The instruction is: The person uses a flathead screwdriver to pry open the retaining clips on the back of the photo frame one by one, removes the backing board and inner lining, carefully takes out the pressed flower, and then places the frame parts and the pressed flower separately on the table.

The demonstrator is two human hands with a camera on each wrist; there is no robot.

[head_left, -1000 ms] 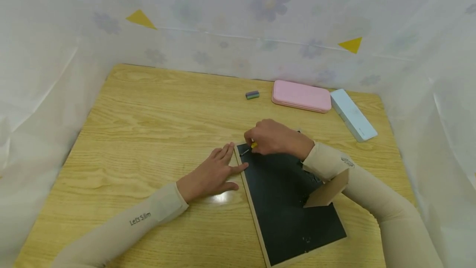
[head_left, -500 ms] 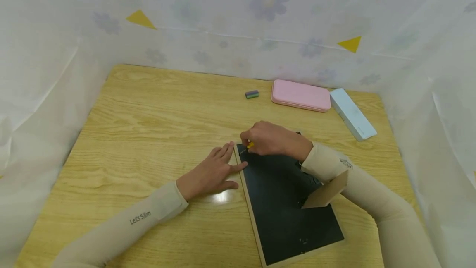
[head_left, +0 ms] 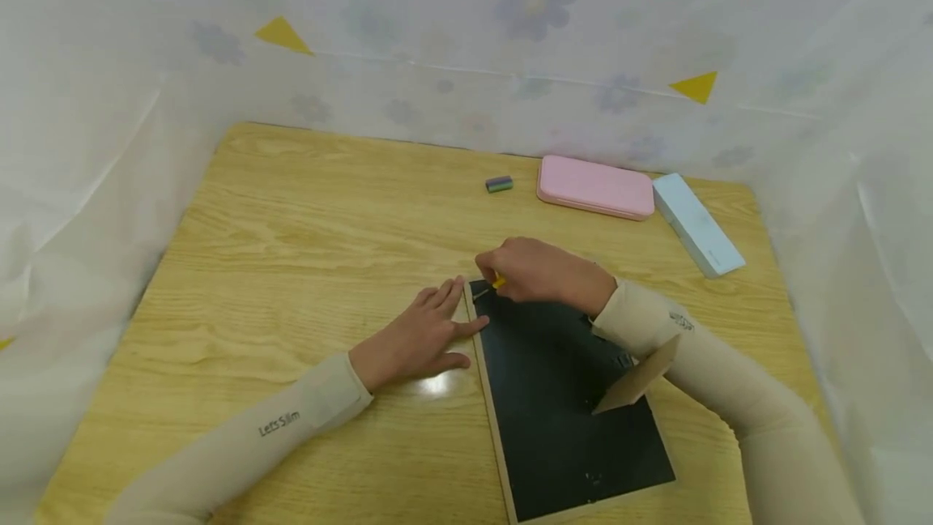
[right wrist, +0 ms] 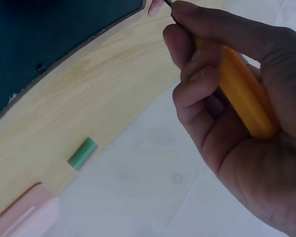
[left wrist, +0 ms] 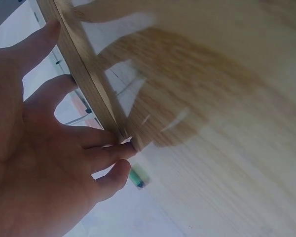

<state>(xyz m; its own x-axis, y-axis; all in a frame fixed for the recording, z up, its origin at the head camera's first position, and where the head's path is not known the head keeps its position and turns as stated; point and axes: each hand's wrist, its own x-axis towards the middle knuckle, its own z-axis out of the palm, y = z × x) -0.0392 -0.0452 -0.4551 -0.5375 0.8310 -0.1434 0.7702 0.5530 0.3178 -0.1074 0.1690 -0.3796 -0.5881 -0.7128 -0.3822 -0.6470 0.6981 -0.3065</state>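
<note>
A black panel (head_left: 539, 387) in a light wooden frame lies on the table in the head view, with a tan flap (head_left: 637, 379) standing up from it. My left hand (head_left: 423, 339) has its fingers spread against the frame's left edge, one fingertip over the black surface. Above the panel's top left corner, my right hand (head_left: 543, 270) grips a screwdriver with a yellow handle (right wrist: 246, 91). Its thin metal shaft (head_left: 481, 294) points down-left to the corner. In the right wrist view the fingers curl round the handle, and the tip is out of frame.
Toward the back of the wooden table (head_left: 328, 209) lie a pink case (head_left: 596, 186) and a light blue box (head_left: 698, 225). A small green and purple block (head_left: 499, 184) sits to the case's left. White flowered sheeting (head_left: 437, 23) surrounds the table.
The near end of the framed panel has swung slightly left, the flap with it. The right hand has shifted only slightly at the corner with the screwdriver; the left hand stays at the edge.
</note>
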